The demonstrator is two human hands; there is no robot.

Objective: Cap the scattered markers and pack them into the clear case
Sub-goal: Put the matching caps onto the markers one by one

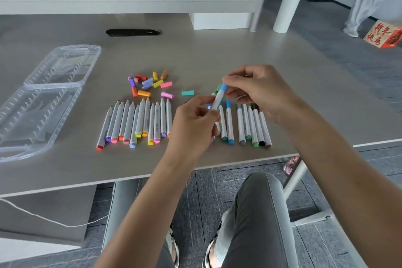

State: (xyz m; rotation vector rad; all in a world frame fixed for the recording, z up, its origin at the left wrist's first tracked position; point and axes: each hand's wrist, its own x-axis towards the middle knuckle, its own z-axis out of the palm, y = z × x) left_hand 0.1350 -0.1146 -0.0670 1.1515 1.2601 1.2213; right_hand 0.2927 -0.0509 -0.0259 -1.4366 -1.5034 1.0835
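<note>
Hands [219, 102] on blue-capped marker [218, 99]

Bare forearms [339, 148], no sleeves, grey trousers [256, 213], patterned black-and-white shoes [210, 250]

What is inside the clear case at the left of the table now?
The clear case lies open, and no marker shows in either half; only its moulded ribs are visible. Glare on the plastic hides small details, so I cannot rule out something tiny.
</note>
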